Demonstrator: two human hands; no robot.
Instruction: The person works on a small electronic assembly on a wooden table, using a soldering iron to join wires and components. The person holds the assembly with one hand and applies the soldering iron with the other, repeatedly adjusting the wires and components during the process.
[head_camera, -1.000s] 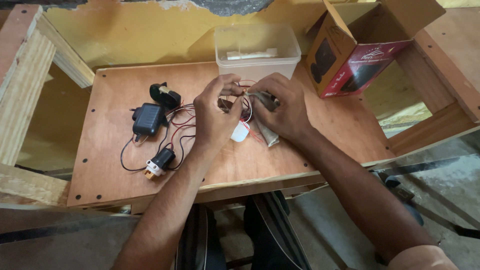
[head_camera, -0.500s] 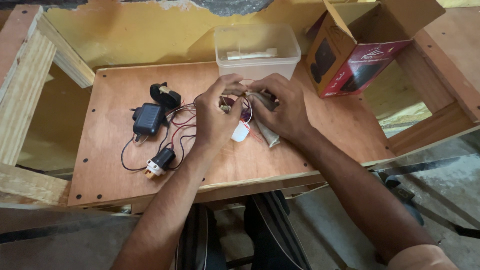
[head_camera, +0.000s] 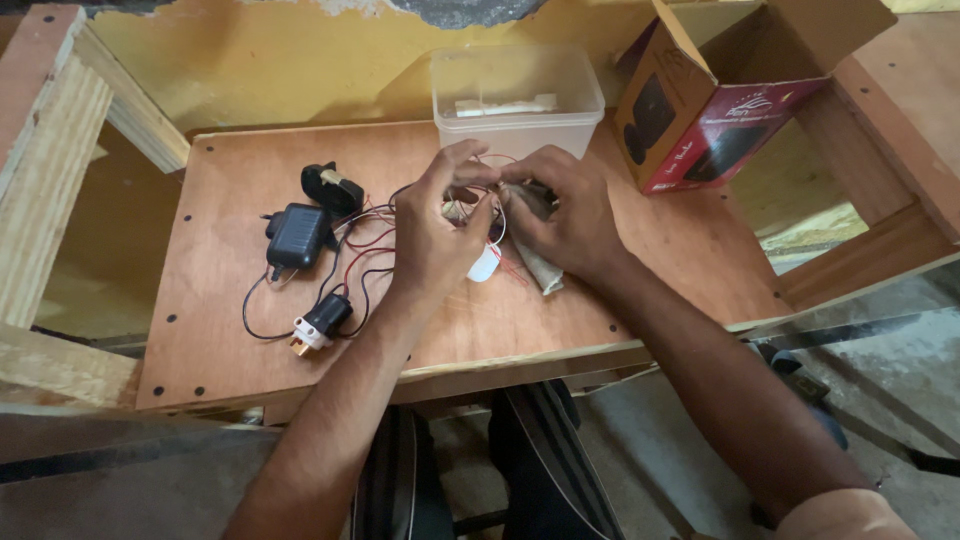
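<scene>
Red and black wires (head_camera: 358, 262) cross a reddish-brown plywood board (head_camera: 220, 190) beside a black adapter (head_camera: 298, 236) and a black-and-white plug (head_camera: 320, 324) — behind, a translucent white tub (head_camera: 515, 125), a maroon-and-tan cardboard box (head_camera: 720, 120) and a yellow wall (head_camera: 250, 60).

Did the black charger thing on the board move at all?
No. The black adapter lies in the same spot left of the hands, on the wooden board as before.

Clear plastic tub (head_camera: 517, 105), open cardboard box (head_camera: 720, 110), probably a black adapter (head_camera: 297, 235).
</scene>
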